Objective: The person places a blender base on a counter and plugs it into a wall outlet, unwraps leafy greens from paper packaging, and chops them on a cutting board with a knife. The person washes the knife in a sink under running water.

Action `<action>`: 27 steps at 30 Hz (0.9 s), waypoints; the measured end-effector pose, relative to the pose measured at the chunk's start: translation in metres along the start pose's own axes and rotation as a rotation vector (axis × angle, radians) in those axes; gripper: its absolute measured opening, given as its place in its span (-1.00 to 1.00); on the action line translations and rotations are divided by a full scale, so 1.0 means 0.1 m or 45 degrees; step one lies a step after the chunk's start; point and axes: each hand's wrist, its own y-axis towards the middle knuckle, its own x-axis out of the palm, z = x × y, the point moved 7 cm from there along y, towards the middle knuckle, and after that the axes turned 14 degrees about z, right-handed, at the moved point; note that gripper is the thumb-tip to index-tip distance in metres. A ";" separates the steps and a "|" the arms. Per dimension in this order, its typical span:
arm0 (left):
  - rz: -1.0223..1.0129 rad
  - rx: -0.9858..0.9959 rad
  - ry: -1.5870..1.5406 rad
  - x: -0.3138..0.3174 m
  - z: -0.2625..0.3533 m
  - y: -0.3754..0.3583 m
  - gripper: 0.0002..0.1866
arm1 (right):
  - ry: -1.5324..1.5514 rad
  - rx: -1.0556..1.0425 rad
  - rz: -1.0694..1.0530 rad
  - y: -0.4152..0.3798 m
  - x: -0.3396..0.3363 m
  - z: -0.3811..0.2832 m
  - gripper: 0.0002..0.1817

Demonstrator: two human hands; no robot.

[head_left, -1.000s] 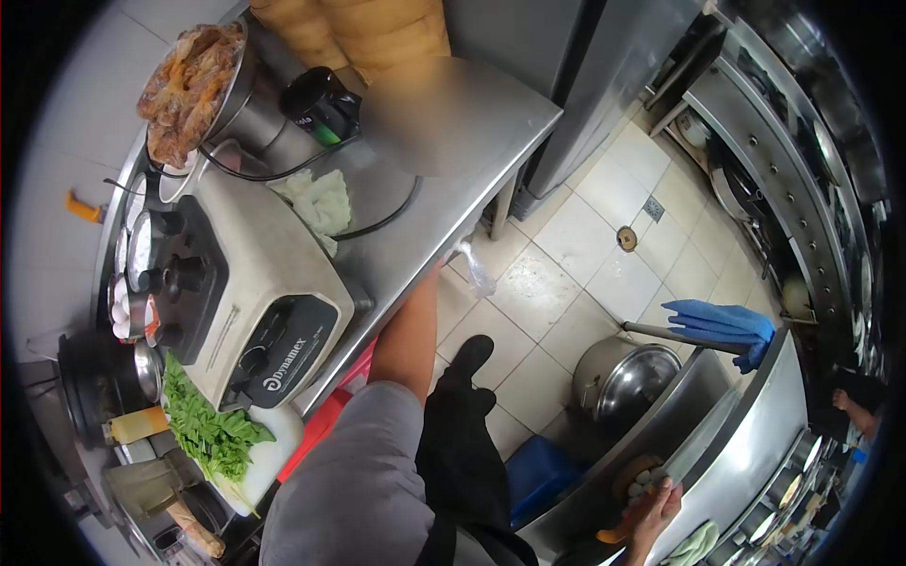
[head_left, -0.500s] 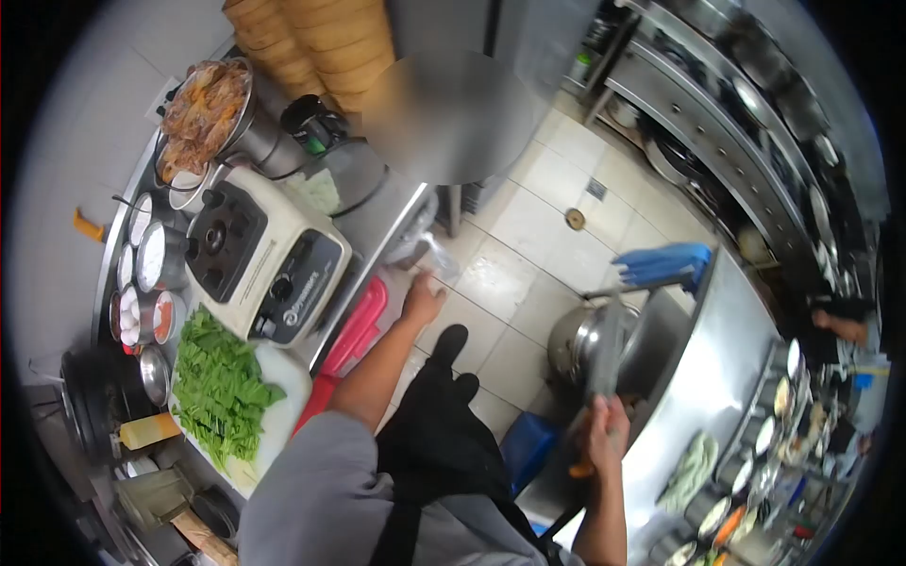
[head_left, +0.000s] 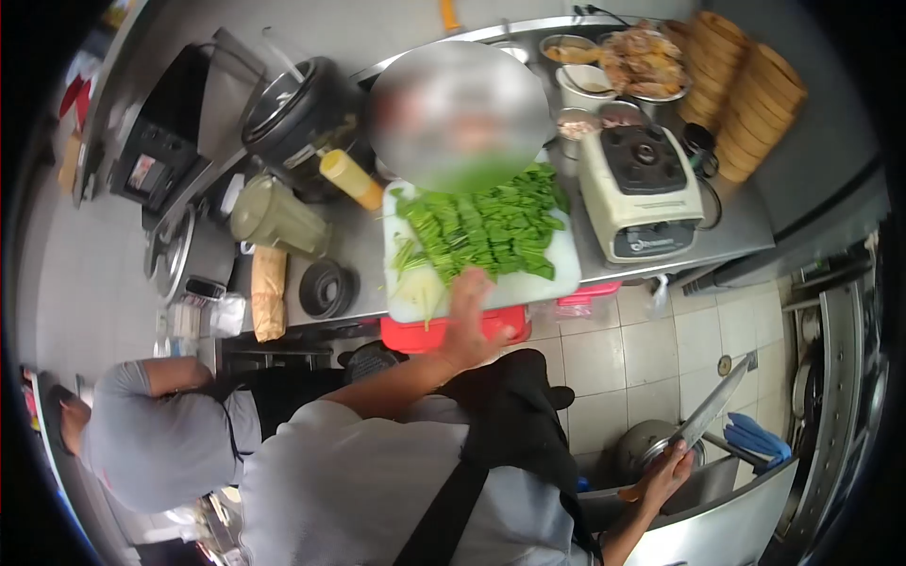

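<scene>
My left hand [head_left: 470, 325] reaches to the front edge of the white cutting board [head_left: 564, 269], fingers stretched out and thumb apart. Its fingertips overlap the lower edge of the chopped leafy greens [head_left: 486, 226], which cover most of the board. Pale stalk pieces [head_left: 418, 288] lie at the board's left front. Away from the counter, my right hand [head_left: 665, 472] is wrapped round the handle of a large kitchen knife [head_left: 714, 406]. The blade points up and away to the right, above the floor and beside a metal pot [head_left: 646, 443].
A blender base [head_left: 642, 193] stands right of the board; a yellow squeeze bottle [head_left: 349, 179] lies at its left. Red container lids [head_left: 444, 332] jut out below the counter. Another person [head_left: 170, 434] stands close on my left. Blue gloves [head_left: 758, 439] hang near the knife.
My view has turned left toward the counter, and another person now shows. My left hand has moved from above the floor to the board. The knife stays in my right hand.
</scene>
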 end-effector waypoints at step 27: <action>-0.085 -0.308 0.189 -0.82 -2.12 0.06 -0.60 | -0.124 -0.217 -0.330 -2.58 1.68 -0.34 -0.61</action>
